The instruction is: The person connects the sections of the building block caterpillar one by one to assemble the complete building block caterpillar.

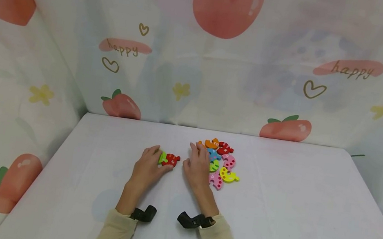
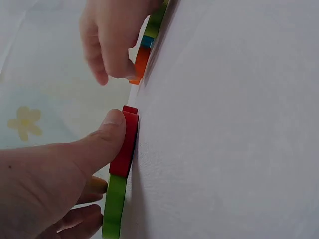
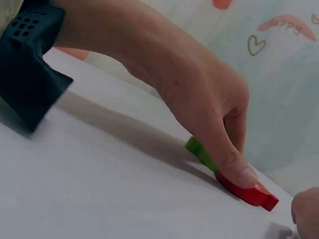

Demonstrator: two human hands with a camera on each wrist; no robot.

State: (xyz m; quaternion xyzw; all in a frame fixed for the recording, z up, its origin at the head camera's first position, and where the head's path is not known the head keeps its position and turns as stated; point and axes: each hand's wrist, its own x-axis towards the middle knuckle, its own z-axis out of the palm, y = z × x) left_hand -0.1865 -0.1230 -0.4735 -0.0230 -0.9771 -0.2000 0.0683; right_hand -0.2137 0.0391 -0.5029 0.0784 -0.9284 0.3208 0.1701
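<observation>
My left hand (image 1: 149, 167) holds two joined puzzle pieces at the left of the group. Its thumb presses the red puzzle piece (image 1: 171, 160), numbered 2, while the other fingers reach round the green puzzle piece (image 1: 162, 157). Both lie flat on the table, as the right wrist view also shows. My right hand (image 1: 198, 168) hovers over the left side of several colourful animal-shaped pieces, its thumb and forefinger apart. In the left wrist view its fingertips come close to an orange piece (image 2: 141, 64); whether they touch it is hard to see.
Around the right hand lie an orange piece (image 1: 212, 143), a red one (image 1: 225, 148), a blue one (image 1: 214, 154), a yellow one (image 1: 229, 176), a pink one (image 1: 216, 180) and others. A white cloth covers the table (image 1: 292, 217). A patterned curtain (image 1: 220, 78) stands behind it.
</observation>
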